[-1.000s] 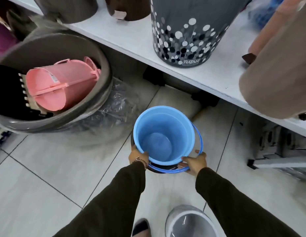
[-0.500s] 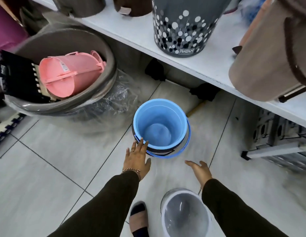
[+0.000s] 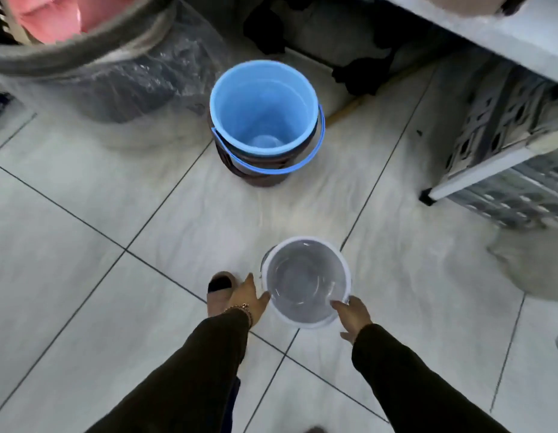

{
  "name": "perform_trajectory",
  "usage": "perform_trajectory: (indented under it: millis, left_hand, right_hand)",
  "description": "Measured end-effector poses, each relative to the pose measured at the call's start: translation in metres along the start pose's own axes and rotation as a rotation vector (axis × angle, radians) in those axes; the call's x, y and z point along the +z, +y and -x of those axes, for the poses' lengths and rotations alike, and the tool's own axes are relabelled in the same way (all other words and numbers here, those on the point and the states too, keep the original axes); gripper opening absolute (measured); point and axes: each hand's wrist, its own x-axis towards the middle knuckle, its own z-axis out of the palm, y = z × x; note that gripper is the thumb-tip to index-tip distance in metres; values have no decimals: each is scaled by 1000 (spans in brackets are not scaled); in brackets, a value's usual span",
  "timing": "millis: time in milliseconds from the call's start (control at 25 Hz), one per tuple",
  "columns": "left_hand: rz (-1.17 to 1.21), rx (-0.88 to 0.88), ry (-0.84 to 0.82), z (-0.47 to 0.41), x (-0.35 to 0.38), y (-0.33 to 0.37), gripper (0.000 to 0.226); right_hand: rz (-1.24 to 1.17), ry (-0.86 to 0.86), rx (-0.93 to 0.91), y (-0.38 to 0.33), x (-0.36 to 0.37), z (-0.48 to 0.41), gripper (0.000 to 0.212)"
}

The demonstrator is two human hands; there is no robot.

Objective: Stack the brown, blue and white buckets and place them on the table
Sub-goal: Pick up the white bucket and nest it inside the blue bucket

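Buckets sit on the tiled floor [image 3: 84, 232] in the head view: the blue bucket [image 3: 262, 107] stands upright, nested inside the brown bucket [image 3: 259, 176], whose dark wall shows only below the blue rim, and the blue handle hangs down across that wall. Nearer the person than the blue bucket, well apart from it, is the white bucket [image 3: 305, 282], upright with its mouth open to the camera. Both hands are at this white bucket. The left hand [image 3: 249, 300] has its fingers spread open, with the fingertips touching the bucket's left side. The right hand [image 3: 352, 314] is at the near right of the rim, thumb at the edge; whether it grips yet cannot be told, as the frame is blurred. Both arms wear dark sleeves, and a bracelet [image 3: 240, 309] circles the left wrist. A foot in a slipper [image 3: 220, 292] stands just left of the white bucket. Left of the blue bucket and farther from the person, a large grey tub [image 3: 84, 54] wrapped in clear plastic holds a pink container [image 3: 68, 14].
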Motion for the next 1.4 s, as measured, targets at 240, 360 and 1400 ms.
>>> perform_trajectory:
  millis: [240,360,1400]
  left_hand:
    - [805,-38,83,-17,51,0,50]
    - [1029,16,127,11,24,29,52]
    - [1042,62,368,-165,-306,104,46]
  right_hand:
    - [-224,114,-259,39,8,-21,43]
    - [-223,232,-485,20,-12,20,38]
    - [-86,86,-550,-371,114,-13,46]
